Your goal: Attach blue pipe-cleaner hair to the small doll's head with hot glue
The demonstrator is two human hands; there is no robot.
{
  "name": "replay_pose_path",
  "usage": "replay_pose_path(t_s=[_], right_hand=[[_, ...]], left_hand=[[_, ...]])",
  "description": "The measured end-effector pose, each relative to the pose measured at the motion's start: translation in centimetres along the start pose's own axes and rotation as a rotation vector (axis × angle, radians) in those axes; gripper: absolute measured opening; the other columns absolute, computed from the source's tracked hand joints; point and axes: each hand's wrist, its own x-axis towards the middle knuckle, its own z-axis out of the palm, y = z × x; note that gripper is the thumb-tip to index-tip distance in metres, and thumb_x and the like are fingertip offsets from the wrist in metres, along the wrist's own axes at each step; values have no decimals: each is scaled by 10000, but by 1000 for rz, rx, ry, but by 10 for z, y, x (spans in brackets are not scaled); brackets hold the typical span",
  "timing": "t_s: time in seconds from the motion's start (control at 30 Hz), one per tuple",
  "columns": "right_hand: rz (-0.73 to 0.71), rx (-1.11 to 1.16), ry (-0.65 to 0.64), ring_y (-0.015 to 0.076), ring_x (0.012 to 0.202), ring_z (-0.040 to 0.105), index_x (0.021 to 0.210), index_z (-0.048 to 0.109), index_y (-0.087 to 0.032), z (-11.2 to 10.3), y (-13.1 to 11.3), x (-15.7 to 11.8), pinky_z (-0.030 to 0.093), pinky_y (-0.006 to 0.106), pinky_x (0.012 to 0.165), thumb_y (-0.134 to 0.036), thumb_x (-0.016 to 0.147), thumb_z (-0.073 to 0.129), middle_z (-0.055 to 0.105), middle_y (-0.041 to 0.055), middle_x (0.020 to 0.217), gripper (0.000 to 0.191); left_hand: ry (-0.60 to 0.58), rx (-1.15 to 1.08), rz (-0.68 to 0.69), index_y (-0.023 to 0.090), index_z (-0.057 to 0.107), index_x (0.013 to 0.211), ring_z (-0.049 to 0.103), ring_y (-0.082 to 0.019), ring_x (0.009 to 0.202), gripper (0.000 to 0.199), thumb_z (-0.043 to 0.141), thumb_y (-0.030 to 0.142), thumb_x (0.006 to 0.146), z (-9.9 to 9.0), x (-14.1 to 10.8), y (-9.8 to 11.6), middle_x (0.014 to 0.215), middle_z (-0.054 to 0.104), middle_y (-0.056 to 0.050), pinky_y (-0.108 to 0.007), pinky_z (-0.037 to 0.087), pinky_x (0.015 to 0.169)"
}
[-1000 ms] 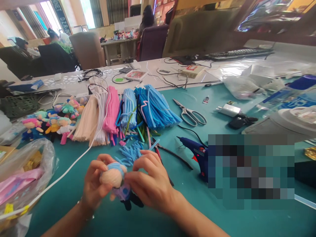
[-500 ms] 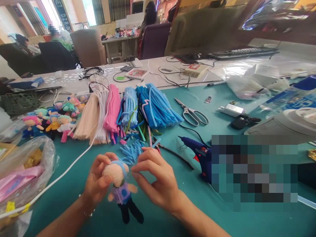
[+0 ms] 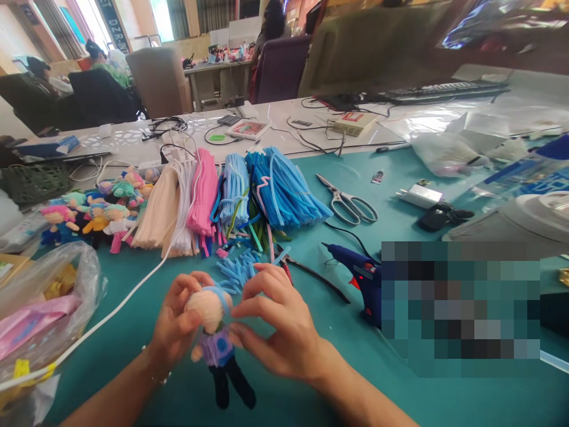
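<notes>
A small doll [image 3: 217, 350] with a pale round head, a light blue strip over the head, a lilac top and dark legs hangs upright over the green mat. My left hand [image 3: 180, 314] grips its head from the left, fingers behind and thumb in front. At the doll's right side is my right hand [image 3: 278, 326], its fingers bent, the fingertips by the blue strip and the thumb near the shoulder; whether it pinches anything is unclear. Short blue pipe cleaner pieces [image 3: 242, 268] lie just beyond the hands.
Bundles of pipe cleaners [image 3: 288, 190] stretch across the mat's back, with finished dolls [image 3: 106, 216] to their left. Scissors [image 3: 349, 201], pliers [image 3: 287, 267] and a blue glue gun [image 3: 355, 270] lie right of centre. A plastic bag [image 3: 75, 284] sits left; a white cable [image 3: 128, 299] crosses there.
My right hand has moved slightly left, closer to the doll, and now covers its right arm. The doll's legs have shifted a little left and down. My left hand keeps its grip.
</notes>
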Motion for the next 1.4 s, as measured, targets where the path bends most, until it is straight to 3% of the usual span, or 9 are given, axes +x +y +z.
replay_pose_path(t_s=[0.23,0.47,0.63,0.87,0.97,1.1,1.23,1.4], right_hand=[[-78,-112,24,140,681,530,782,643,-205,3,1,2,465,391,869,-162,875,580,563,-3,723,119],[-100,-108,-16,137,680,536,804,649,-196,2,2,2,460,384,880,-172,916,548,586,2,721,153],[-104,-105,-26,128,662,537,808,649,-198,2,3,2,465,374,875,-167,927,532,580,-6,702,170],[-57,-66,-10,144,657,541,831,660,-197,3,3,0,481,390,837,-160,872,552,576,2,709,122],[7,-34,14,149,661,559,823,659,-201,6,1,-1,488,389,818,-152,856,561,585,3,711,114],[194,163,32,160,714,590,765,641,-195,11,-1,-2,513,319,710,-152,837,590,598,18,737,98],[386,390,1,148,714,586,717,601,-182,14,1,-3,519,272,673,-160,810,631,588,11,745,101],[546,624,-109,154,701,602,821,590,-175,17,2,-5,533,260,645,-156,802,603,616,14,762,30]], left_hand=[[33,19,-30,262,560,884,669,-225,814,235,715,362,739,1,-1,0,967,500,-14,-317,545,641],[7,11,9,270,581,887,656,-182,772,204,718,341,754,1,1,-1,967,497,-7,-265,504,603],[4,13,33,260,576,896,665,-218,830,216,717,336,751,0,0,-2,972,497,-15,-321,534,685],[-7,48,100,279,567,939,662,-200,834,200,685,289,778,-2,-2,-5,1009,506,-9,-344,560,686],[5,76,131,282,559,942,658,-205,854,194,672,286,784,-2,-3,-5,1010,517,-13,-342,562,680],[9,115,157,287,562,962,651,-215,912,216,680,266,781,-3,-7,-6,1039,529,-26,-317,559,685],[9,191,240,287,572,951,644,-219,941,227,700,238,770,-3,-10,-7,1047,528,-32,-302,556,689],[0,283,346,298,575,952,628,-227,956,214,684,231,781,0,-9,-8,1048,520,-39,-362,553,760]])
